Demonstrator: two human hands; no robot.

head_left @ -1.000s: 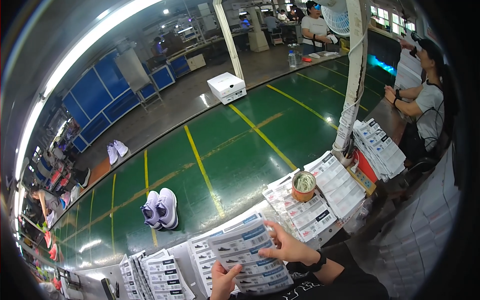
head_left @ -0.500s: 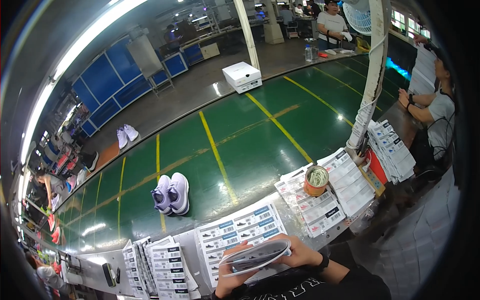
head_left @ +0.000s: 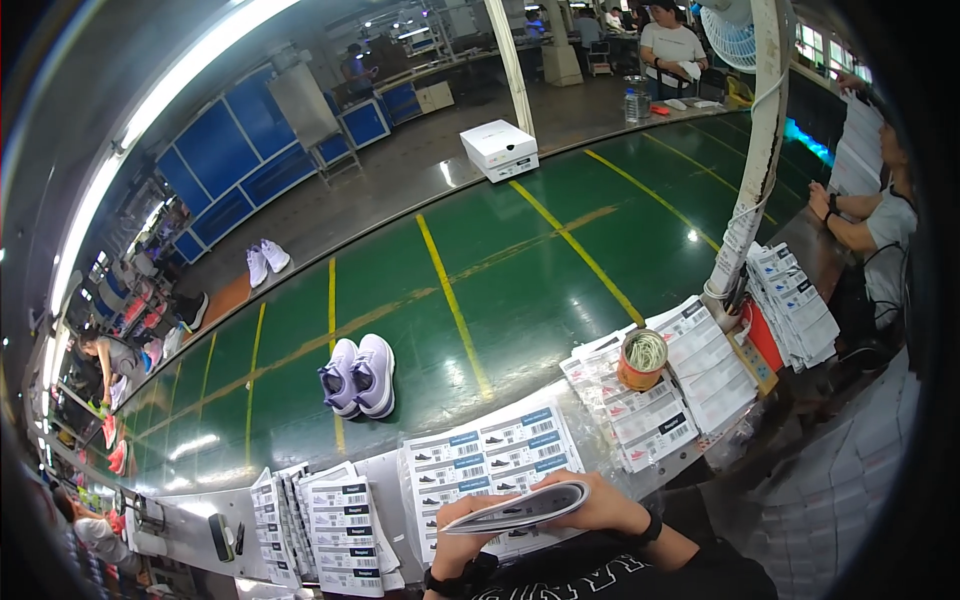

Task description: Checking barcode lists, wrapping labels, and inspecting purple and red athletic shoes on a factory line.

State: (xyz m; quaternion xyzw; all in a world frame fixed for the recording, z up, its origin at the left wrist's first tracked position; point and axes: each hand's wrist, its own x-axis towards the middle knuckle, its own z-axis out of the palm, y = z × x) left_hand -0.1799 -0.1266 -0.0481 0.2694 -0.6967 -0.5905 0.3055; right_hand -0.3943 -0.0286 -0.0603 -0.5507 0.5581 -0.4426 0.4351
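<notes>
Both my hands hold a bent stack of white sheets (head_left: 520, 511) over the near edge of the bench. My left hand (head_left: 465, 528) grips the left end, and my right hand (head_left: 603, 507) wraps round the curled right end. Under the hands lie flat label sheets (head_left: 462, 452), printed with small shoe pictures and barcodes. More label sheets (head_left: 343, 530) stand in folded piles to the left. To the right, a tin of pale rubber bands (head_left: 643, 352) sits on further sheets with pink shoe pictures (head_left: 650, 432).
A pair of lilac sneakers (head_left: 359, 378) rests on the green conveyor belt (head_left: 540, 330). A white shoebox (head_left: 500, 150) stands at the belt's far edge. A worn white post (head_left: 750, 180) rises at the right, near a seated person (head_left: 880, 220). Another person (head_left: 672, 50) is across the belt.
The stack in my hands has tilted flatter, its opening between the sheets narrower. The whole view has shifted slightly, so the surroundings appear a little further right.
</notes>
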